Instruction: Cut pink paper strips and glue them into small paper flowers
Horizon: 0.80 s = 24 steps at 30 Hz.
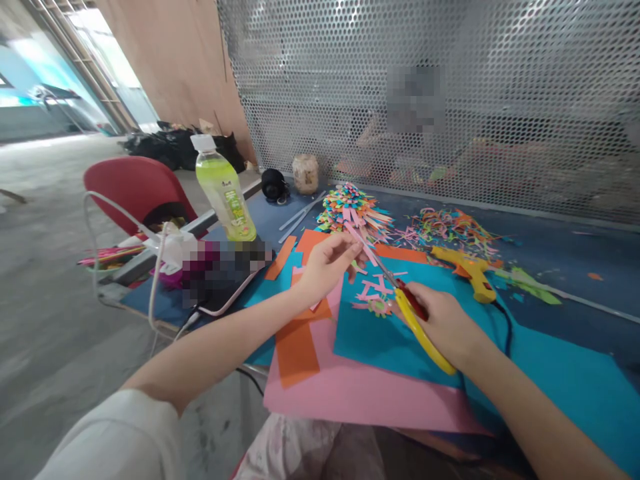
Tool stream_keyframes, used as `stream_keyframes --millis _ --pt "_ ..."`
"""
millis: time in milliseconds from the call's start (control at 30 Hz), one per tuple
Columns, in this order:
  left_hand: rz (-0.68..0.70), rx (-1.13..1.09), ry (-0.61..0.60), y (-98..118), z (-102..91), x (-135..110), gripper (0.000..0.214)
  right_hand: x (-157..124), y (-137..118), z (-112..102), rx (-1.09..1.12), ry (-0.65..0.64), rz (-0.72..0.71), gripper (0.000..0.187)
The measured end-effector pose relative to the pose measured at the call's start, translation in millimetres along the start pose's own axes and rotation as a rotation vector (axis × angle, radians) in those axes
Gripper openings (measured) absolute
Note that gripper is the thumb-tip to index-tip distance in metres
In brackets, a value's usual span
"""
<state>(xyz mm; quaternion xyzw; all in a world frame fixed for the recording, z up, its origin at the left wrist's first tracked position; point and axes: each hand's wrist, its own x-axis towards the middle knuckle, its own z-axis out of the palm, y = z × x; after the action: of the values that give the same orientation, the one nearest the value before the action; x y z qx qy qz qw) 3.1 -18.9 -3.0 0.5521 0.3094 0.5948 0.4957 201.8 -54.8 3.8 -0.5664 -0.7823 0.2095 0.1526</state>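
My left hand pinches a narrow pink paper strip above the sheets. My right hand grips yellow-handled scissors, whose blades reach up to the strip near my left fingertips. Beneath them lie small pink cut pieces on a blue paper sheet, which overlaps a pink sheet and orange sheets.
A green drink bottle, a phone with a white cable, a yellow glue gun, a heap of coloured paper pieces and scraps lie on the table. A red chair stands left. Behind a perforated screen sits another person.
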Motion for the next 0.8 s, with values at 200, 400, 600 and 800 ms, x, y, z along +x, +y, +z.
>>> stream_keyframes --millis 200,400,600,800 --pt "-0.010 0.000 0.003 0.2 1.7 -1.2 0.027 0.0 -1.5 -0.8 0.025 0.010 -0.010 0.032" --pt "-0.007 -0.009 0.010 0.5 1.9 -0.9 0.027 0.2 -1.1 2.4 -0.008 0.018 0.014 0.031" --pt "-0.027 -0.010 -0.033 1.2 4.3 -3.3 0.031 1.0 -2.1 1.9 -0.028 0.019 0.006 0.033" --pt "-0.040 -0.010 -0.048 0.9 5.6 -4.8 0.030 -0.6 -3.7 1.7 -0.017 0.037 0.000 0.032"
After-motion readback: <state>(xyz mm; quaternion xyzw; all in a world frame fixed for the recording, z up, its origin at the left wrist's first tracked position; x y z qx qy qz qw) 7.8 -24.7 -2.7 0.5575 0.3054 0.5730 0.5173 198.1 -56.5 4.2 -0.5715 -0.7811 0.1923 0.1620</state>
